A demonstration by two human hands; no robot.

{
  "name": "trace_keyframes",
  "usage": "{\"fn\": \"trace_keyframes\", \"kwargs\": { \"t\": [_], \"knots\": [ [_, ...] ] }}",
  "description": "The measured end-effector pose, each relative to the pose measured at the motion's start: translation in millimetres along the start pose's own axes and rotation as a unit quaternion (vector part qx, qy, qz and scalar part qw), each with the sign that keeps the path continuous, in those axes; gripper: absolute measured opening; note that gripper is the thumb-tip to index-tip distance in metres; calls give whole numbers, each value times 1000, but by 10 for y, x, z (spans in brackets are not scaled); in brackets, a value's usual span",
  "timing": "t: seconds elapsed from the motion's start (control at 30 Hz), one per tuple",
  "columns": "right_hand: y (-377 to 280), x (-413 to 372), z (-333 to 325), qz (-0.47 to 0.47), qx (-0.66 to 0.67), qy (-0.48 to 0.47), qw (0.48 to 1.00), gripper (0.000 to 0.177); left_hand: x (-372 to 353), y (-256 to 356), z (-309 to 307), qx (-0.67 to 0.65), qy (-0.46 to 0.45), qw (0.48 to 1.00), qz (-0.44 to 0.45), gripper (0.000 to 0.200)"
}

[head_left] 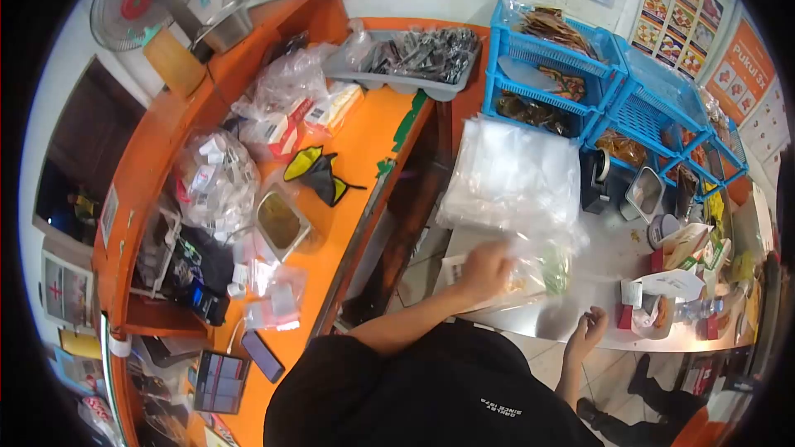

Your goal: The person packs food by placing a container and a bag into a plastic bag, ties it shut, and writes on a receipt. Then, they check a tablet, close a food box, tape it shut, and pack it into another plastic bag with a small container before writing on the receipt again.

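Observation:
My left hand (pixel 487 270) reaches over the front of the metal table, its fingers closed and slightly blurred at the edge of a clear plastic bag (pixel 538 269). Something green shows through that bag. Just behind it lies a thick stack of clear plastic bags (pixel 513 170). Lower and to the right, my right hand (pixel 589 329) hangs at the table's front edge with its fingers curled in. A small dark spot shows at those fingers, too small to name. Printed paper (pixel 451 273) lies partly under the bag and my left forearm.
Blue plastic baskets (pixel 555 74) with packets stand at the back. A black tape dispenser (pixel 595 178), a metal container (pixel 644 194) and a white paper box (pixel 662 290) are on the right. An orange counter (pixel 352 145) holds a steel container (pixel 283 222). Another person's legs (pixel 654 397) show lower right.

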State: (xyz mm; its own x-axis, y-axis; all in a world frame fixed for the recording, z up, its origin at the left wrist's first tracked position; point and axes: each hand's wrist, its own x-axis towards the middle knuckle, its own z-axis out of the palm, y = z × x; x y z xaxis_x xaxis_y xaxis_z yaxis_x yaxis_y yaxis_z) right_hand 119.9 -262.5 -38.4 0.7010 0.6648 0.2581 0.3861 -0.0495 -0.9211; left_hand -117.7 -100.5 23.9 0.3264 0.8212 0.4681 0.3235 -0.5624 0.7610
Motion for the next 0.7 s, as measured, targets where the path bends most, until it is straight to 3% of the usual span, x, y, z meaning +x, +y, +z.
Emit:
{"fn": "trace_keyframes", "kwargs": {
  "t": [0.07,0.1,0.17,0.23,0.27,0.33,0.43,0.47,0.5,0.53,0.6,0.7],
  "knots": [
    [79,-47,-28,24,-63,8,998,15,228,-33,-481,25,50,997,-62,16],
    [70,-78,13,32,-63,17,997,15,416,9,-711,3,131,990,-50,14],
    [26,-97,103,69,-57,13,996,13,720,-56,-1134,-14,184,979,-85,20],
    [-12,-127,259,73,-64,18,995,12,934,-702,-1439,124,178,972,-87,27],
    [-52,-168,332,77,-71,19,994,11,1074,-908,-1593,164,146,961,-166,27],
    [-187,-247,477,66,-77,23,995,11,1308,-1685,-1752,156,184,965,-108,29],
    [-348,-273,608,37,-103,8,994,11,1613,-2689,-2005,311,135,922,-184,40],
    [-387,-261,630,17,-114,8,993,12,1772,-2848,-2120,231,233,945,-15,47],
    [-444,-221,667,10,-128,13,992,12,1864,-3381,-2364,345,188,906,-157,50],
    [-572,-162,720,15,-134,18,991,11,1992,-3562,-2492,320,224,914,-112,47],
    [-685,-61,829,29,-140,12,990,14,2185,-3400,-2698,456,181,858,-151,43],
    [-864,165,962,-23,-159,-22,987,21,2213,-3896,-3018,494,205,813,-229,43]
  ]
}}
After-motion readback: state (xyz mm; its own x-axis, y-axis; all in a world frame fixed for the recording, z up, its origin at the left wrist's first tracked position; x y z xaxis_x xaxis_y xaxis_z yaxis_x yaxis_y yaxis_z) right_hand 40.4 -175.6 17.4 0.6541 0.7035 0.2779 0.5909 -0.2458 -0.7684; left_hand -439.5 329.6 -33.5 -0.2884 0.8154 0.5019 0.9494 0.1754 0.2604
